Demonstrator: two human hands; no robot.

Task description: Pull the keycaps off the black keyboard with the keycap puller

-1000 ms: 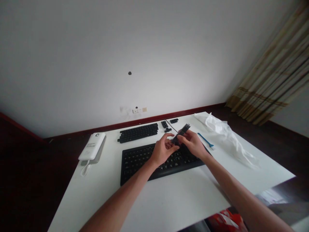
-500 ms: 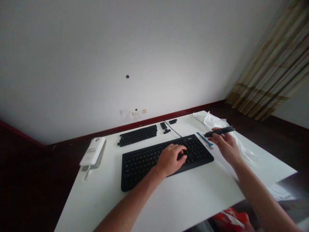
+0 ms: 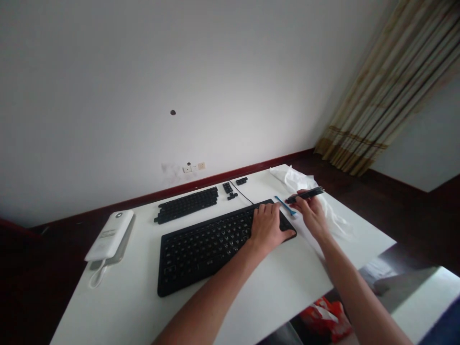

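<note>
A black keyboard (image 3: pixel 201 247) lies on the white table; its keycaps look removed over much of it, leaving small pale spots. My left hand (image 3: pixel 266 223) rests on its right-hand part, fingers laid over the keys and thumb stretched toward the near right edge. Beyond that corner, my right hand (image 3: pixel 311 213) is closed around a dark brush (image 3: pixel 305 194), held above the table with its bristle end pointing right. Beneath and left of it lies a thin blue tool (image 3: pixel 285 206).
Rows of black keycaps (image 3: pixel 189 205) sit behind the keyboard, with smaller keycap groups (image 3: pixel 227 188) to their right. A white power bank (image 3: pixel 109 235) with a looped cable lies at the left. Crumpled white plastic (image 3: pixel 300 180) is at the back right. A cable (image 3: pixel 241 192) runs backward.
My left hand has slid right along the keyboard and spread flatter over its right part. My right hand still holds the brush. The view has turned slightly right.
</note>
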